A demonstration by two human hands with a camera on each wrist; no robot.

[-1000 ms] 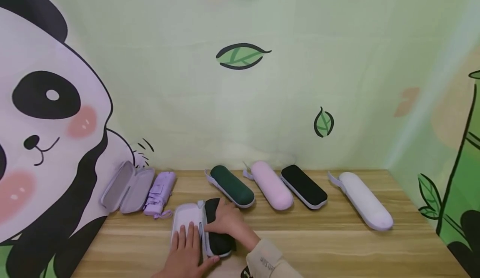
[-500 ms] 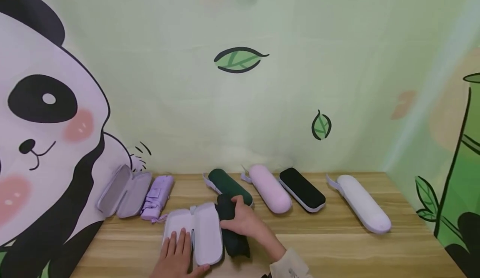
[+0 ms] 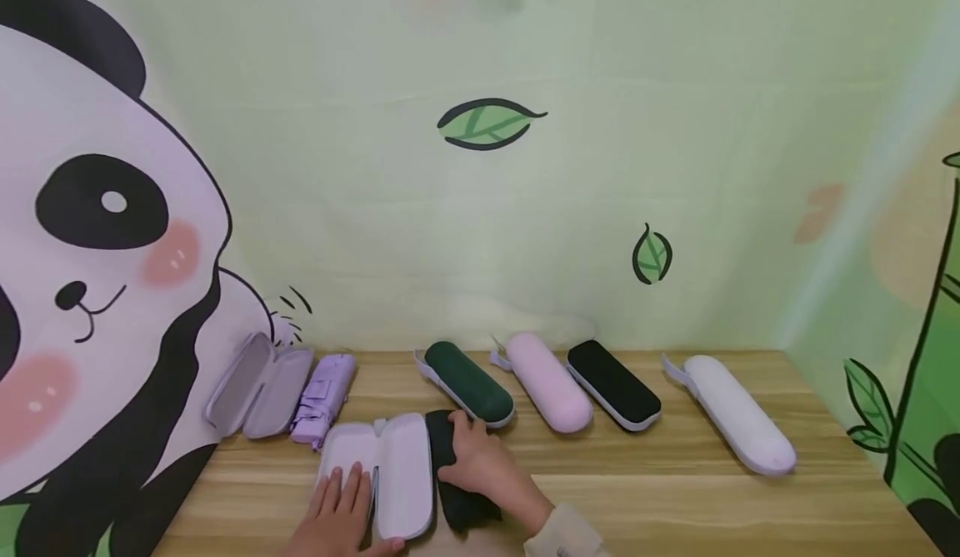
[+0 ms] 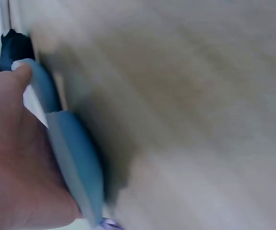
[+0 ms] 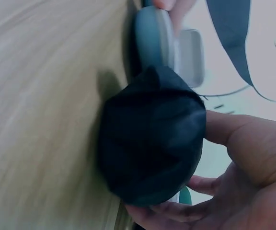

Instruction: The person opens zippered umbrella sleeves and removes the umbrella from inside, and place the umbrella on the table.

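Note:
A light grey hard case (image 3: pixel 405 478) lies unfolded on the table, both hollow halves facing up. My left hand (image 3: pixel 336 511) rests with straight fingers on its left half, and the thumb (image 4: pixel 23 74) touches the near edge of the right half. Against the case's right side is a folded black umbrella (image 3: pixel 467 507), its fabric bunched at the near end. My right hand (image 3: pixel 491 465) grips this umbrella from the right, thumb on the near side and fingers over the far side. In the right wrist view the umbrella's cloth end (image 5: pixel 152 139) hides part of the case.
Behind stand a dark green case (image 3: pixel 468 382), a pink case (image 3: pixel 547 382), a black case (image 3: pixel 613 384) and a white case (image 3: pixel 738 413). At the left are a purple folded umbrella (image 3: pixel 325 398) and another unfolded case (image 3: pixel 277 394). A panda-printed cloth (image 3: pixel 480 232) backs the table (image 3: pixel 675 507).
The black umbrella has come out of the case's right half and now sits to its right, in my right hand. My left hand and the case have shifted slightly left and nearer.

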